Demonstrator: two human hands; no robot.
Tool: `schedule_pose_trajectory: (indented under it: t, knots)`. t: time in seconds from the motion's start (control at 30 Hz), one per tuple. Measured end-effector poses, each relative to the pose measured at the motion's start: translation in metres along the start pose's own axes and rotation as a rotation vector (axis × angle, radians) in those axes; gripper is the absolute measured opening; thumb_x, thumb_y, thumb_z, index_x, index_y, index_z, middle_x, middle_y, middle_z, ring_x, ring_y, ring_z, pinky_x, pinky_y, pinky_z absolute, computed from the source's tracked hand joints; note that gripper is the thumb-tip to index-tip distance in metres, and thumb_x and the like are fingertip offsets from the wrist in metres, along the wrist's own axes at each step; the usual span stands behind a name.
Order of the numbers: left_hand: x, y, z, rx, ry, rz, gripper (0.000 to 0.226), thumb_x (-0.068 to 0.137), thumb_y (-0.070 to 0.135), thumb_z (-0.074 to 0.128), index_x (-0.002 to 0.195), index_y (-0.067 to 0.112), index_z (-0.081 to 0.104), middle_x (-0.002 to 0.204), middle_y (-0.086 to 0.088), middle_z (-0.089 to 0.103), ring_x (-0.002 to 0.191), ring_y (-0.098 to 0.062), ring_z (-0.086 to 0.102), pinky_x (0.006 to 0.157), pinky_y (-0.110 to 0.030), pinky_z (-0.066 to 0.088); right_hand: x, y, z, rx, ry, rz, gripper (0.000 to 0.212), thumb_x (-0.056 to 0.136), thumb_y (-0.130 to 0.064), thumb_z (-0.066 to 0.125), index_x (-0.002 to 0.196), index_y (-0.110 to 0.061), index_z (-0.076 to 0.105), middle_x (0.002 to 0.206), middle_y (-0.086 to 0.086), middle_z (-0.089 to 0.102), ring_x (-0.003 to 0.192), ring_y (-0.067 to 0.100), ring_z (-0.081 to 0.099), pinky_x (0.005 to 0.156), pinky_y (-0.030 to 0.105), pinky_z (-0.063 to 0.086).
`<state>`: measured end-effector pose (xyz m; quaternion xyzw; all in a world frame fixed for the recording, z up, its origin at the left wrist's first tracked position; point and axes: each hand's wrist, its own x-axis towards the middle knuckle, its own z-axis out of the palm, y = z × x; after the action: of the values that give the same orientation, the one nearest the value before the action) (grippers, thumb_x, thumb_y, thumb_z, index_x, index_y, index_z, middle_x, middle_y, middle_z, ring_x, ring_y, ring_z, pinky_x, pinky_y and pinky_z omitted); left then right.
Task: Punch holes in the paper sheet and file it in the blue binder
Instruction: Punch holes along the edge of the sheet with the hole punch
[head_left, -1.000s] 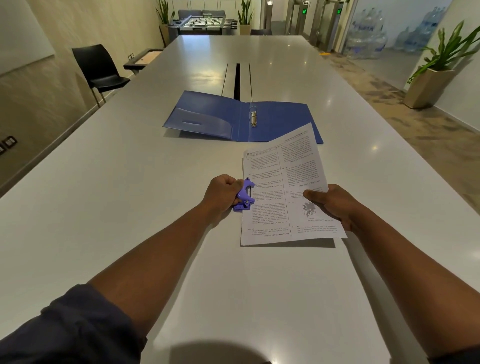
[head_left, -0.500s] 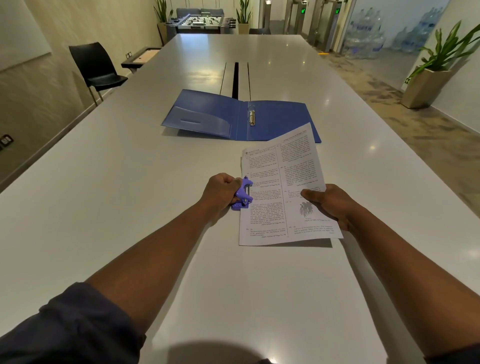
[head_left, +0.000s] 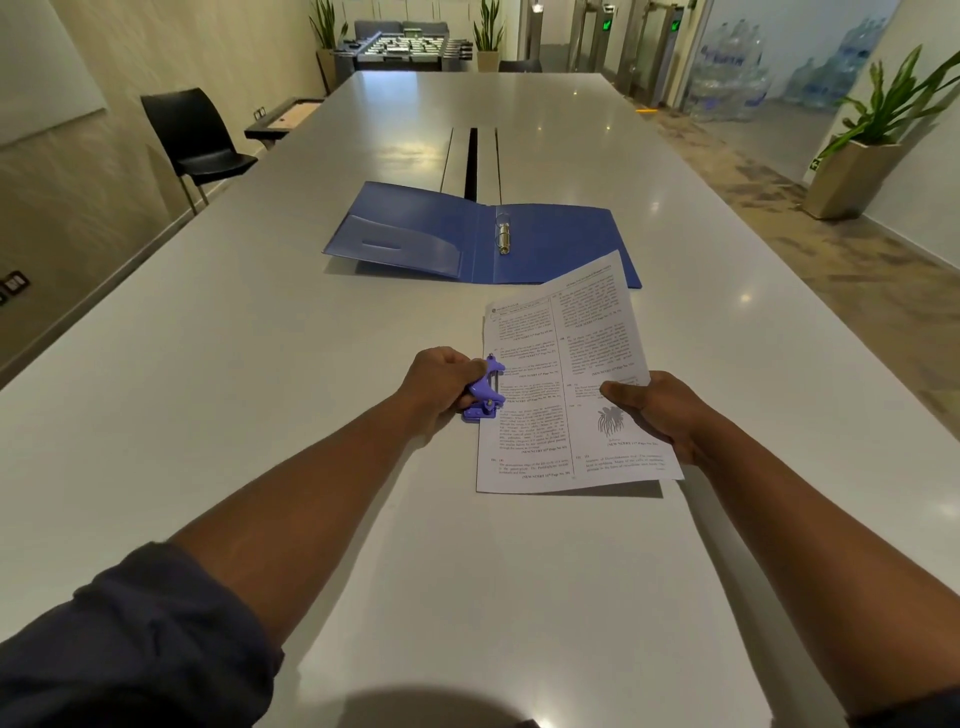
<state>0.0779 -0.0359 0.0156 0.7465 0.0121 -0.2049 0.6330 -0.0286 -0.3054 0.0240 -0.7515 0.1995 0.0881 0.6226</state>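
Currently the task stands at its punching step. The paper sheet (head_left: 566, 384) lies on the table (head_left: 208, 415) at about 1 o'clock from the viewer, its far right corner lifted and overlapping the near edge of the blue binder (head_left: 550, 244).

The left hand (head_left: 439, 384) grips the purple hole punch (head_left: 485, 392), fingers curled round its body, at the 9 o'clock edge of the sheet. The punch sits over that left margin, roughly at mid-height. The right hand (head_left: 649, 410) pinches the 3 o'clock edge of the sheet, thumb on top of the printed face and the other fingers hidden beneath it.

Status of holes: cannot be determined; the margin under the punch is covered, and no holes are discernible elsewhere along that edge.

Status of filing: not done. The binder lies open and flat at 12 o'clock, well beyond the hands, with its ring mechanism (head_left: 504, 236) exposed beside the spine. Whether the rings are open or closed is too small to tell.

Remaining, as judged: complete the punch, withdraw the tool, carry the sheet to the rings, seat it and close the binder.
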Motion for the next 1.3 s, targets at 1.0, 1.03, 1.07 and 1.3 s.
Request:
schedule_pose_trajectory:
  t: [1.0,1.03,1.07,1.3]
  knots:
    - [0.041,0.033,-0.017,0.603,-0.204,-0.387,0.046,0.092,0.051,0.068,0.079,0.008,0.065,0.061,-0.004,0.059,0.049,-0.013,0.051,0.046,-0.020,0.042,0.004,-0.001,-0.004,-0.025,-0.021,0.011,0.022,0.100,-0.024,0.064,0.122,-0.018,0.067,0.106,0.008,0.080,0.082,0.034,0.079,0.057,0.034,0.060]
    - [0.041,0.033,-0.017,0.610,-0.194,-0.374,0.046,0.091,0.051,0.068,0.077,0.008,0.064,0.061,-0.004,0.058,0.050,-0.014,0.051,0.047,-0.021,0.042,0.004,-0.001,-0.003,-0.023,-0.018,0.011,0.022,0.100,-0.024,0.064,0.121,-0.018,0.067,0.105,0.008,0.080,0.081,0.034,0.078,0.056,0.033,0.060]
    - [0.042,0.032,-0.017,0.616,-0.186,-0.365,0.046,0.090,0.051,0.069,0.075,0.008,0.063,0.061,-0.004,0.057,0.050,-0.014,0.050,0.048,-0.021,0.042,0.004,-0.001,-0.004,-0.021,-0.015,0.010,0.021,0.100,-0.024,0.064,0.121,-0.018,0.067,0.105,0.008,0.080,0.081,0.034,0.079,0.055,0.033,0.060]
    - [0.049,0.026,-0.015,0.743,-0.115,-0.308,0.050,0.090,0.053,0.070,0.067,0.013,0.052,0.056,-0.003,0.045,0.049,-0.014,0.035,0.048,-0.024,0.029,0.003,-0.003,-0.004,-0.030,-0.017,-0.001,0.016,0.100,-0.023,0.064,0.115,-0.021,0.069,0.101,0.005,0.081,0.080,0.030,0.079,0.055,0.031,0.060]
